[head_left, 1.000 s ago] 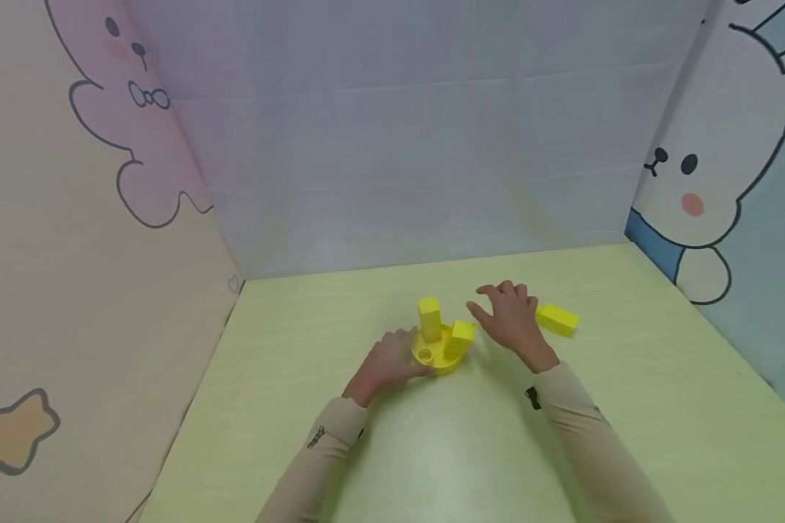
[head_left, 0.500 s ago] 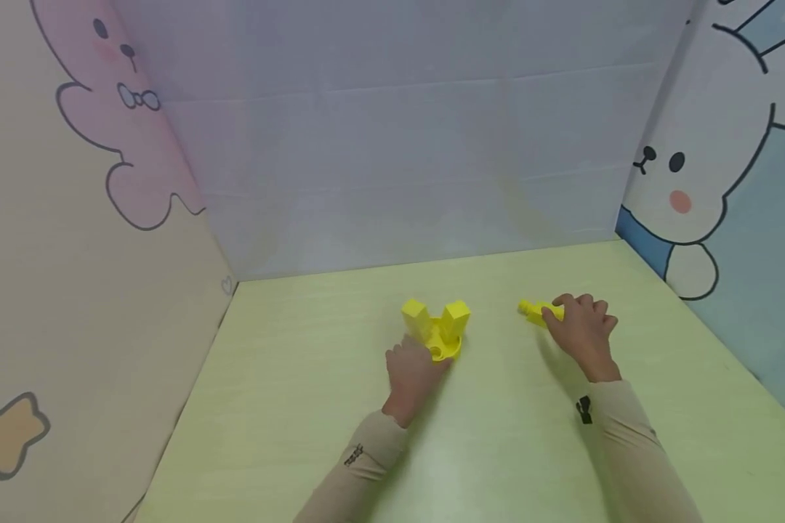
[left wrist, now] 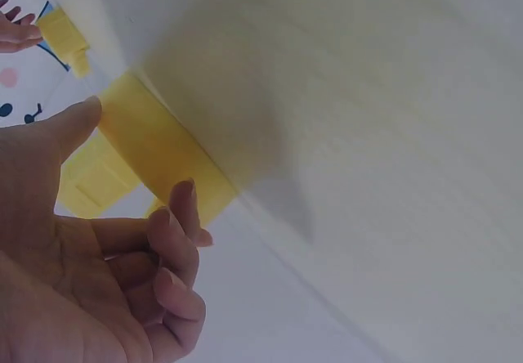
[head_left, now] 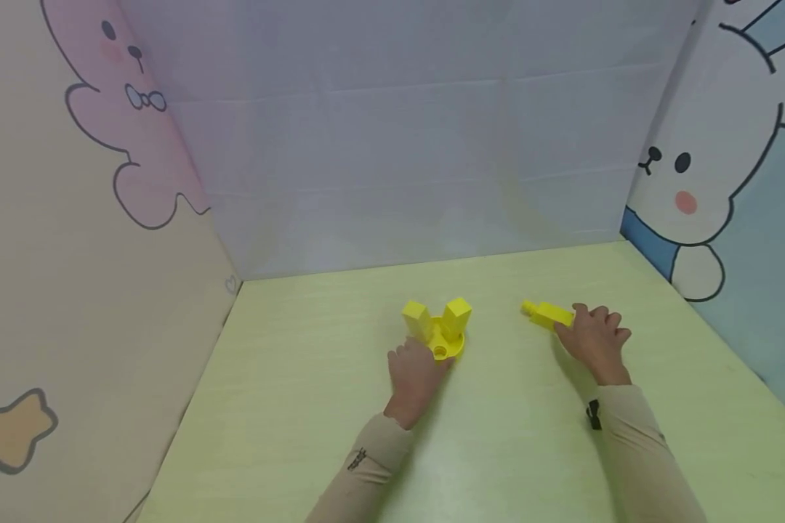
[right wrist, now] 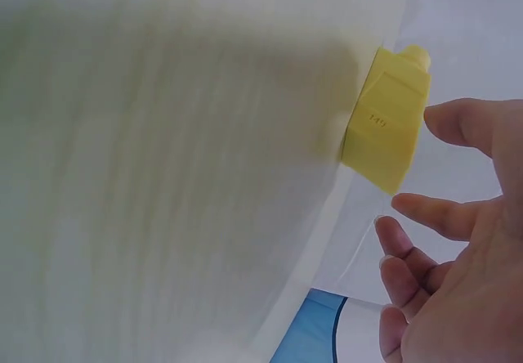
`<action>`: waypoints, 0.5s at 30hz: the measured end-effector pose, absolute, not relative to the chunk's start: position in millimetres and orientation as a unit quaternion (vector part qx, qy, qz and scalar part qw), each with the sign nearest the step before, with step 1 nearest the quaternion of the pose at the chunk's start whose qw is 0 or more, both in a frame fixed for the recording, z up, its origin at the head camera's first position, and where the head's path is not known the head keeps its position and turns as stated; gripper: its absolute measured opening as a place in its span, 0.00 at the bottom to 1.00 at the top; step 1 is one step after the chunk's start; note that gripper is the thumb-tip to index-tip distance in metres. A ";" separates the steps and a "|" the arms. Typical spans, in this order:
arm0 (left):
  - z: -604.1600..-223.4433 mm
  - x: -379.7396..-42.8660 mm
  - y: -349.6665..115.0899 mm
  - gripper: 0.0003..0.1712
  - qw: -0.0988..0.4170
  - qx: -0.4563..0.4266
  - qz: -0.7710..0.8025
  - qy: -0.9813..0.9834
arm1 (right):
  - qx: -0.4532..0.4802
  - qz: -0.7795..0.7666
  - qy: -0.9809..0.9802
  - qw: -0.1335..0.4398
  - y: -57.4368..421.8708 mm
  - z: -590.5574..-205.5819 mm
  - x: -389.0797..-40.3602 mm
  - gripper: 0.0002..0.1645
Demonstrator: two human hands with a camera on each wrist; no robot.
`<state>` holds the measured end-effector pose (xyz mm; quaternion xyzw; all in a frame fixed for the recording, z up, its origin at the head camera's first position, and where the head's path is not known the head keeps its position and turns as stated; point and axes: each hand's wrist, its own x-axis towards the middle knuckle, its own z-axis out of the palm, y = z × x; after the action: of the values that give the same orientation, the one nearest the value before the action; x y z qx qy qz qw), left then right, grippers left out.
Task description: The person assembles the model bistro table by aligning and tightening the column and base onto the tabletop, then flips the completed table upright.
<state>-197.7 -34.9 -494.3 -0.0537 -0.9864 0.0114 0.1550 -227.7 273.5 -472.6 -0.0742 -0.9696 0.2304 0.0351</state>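
Yellow base (left wrist: 163, 146) pinched by left hand (head_left: 413, 374); right hand (head_left: 595, 341), spread, perhaps touches 1 block (head_left: 548, 314).

The head camera looks forward and down across the worktop (head_left: 288, 363) to the rear wall (head_left: 392, 160). Each wrist camera sits close, low and tilted: one faces the left grip (left wrist: 73, 257), the other the right grip (right wrist: 478, 253). All three views share the loose yellow block (right wrist: 384, 122), smallest in the left wrist view.
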 end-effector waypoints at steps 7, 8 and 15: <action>-495.2 -206.0 -62.2 0.32 0.122 -0.117 -0.082 -0.982 | -0.075 0.218 -0.973 0.008 279.5 -476.2 -229.2 0.33; -495.2 -207.9 -66.1 0.32 0.110 -0.125 -0.096 -0.981 | -0.073 0.219 -0.973 0.008 279.9 -476.1 -229.1 0.33; -493.6 -221.0 -87.7 0.25 0.024 -0.182 -0.194 -0.964 | -0.044 0.231 -0.972 0.021 281.3 -475.5 -224.8 0.32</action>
<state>-221.0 -87.7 -493.6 -0.1816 -0.9637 -0.1943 0.0244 -224.8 281.3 -475.5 -0.0441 -0.9716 0.2314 0.0214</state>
